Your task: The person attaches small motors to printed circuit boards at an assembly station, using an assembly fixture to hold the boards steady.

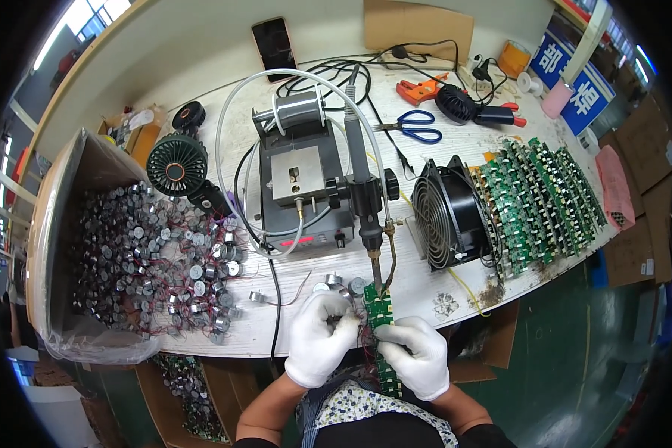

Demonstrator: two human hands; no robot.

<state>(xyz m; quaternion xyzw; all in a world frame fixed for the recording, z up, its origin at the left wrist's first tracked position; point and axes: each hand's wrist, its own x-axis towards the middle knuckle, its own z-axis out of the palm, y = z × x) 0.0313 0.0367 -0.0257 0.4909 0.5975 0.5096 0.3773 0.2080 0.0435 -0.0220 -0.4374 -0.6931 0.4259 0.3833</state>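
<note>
My right hand (414, 355), in a white glove, pinches the edge of a long green circuit board strip (379, 306). The board's far end lies under the tip of a soldering iron (375, 261) clamped upright in a stand. On the board's left side, my left hand (322, 336), also gloved, is closed with thumb and fingertips together. What it pinches is too small to make out; thin red wires show beside and below those fingertips. Just beyond the left hand sit a few small round silver motors (334, 281).
Left, a plastic-lined box (67, 187) spills many wired motors (157, 246). A soldering machine with a solder spool (297, 112) stands in the middle. To the right are a black fan (452, 213) and rows of green boards (545, 201). Blue-handled scissors (418, 127) lie behind; a black cable (276, 299) crosses the front edge.
</note>
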